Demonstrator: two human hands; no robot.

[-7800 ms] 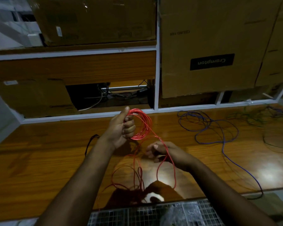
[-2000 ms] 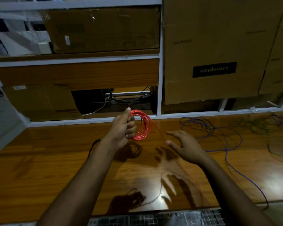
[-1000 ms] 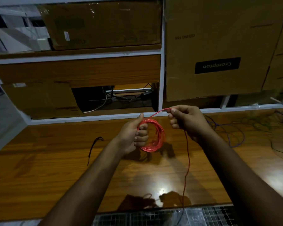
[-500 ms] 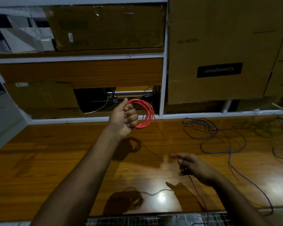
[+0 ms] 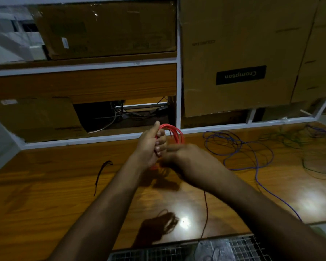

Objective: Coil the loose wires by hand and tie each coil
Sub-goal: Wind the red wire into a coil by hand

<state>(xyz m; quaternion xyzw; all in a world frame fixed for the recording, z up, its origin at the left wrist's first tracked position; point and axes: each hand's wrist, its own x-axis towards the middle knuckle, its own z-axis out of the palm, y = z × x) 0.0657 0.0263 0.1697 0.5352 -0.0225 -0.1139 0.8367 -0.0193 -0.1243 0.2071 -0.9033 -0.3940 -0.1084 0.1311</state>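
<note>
My left hand (image 5: 151, 144) grips a red wire coil (image 5: 174, 133), holding it upright above the wooden table (image 5: 45, 194), thumb up. My right hand (image 5: 186, 159) is blurred, right against the lower part of the coil, back of the hand toward me. Its fingers are hidden, and the loose red wire tail (image 5: 206, 210) hangs from under its wrist down past the table's front edge. A loose blue wire (image 5: 233, 146) lies tangled on the table to the right. Dark green wires (image 5: 312, 147) lie further right.
A short black tie piece (image 5: 102, 171) lies on the table left of my arms. Cardboard boxes (image 5: 239, 53) fill the white-framed shelving behind the table. A wire mesh surface (image 5: 205, 249) sits below the table's front edge.
My right hand has come up from low over the table to the bottom of the coil, bringing the red tail with it. My left hand has dropped slightly with the coil.
</note>
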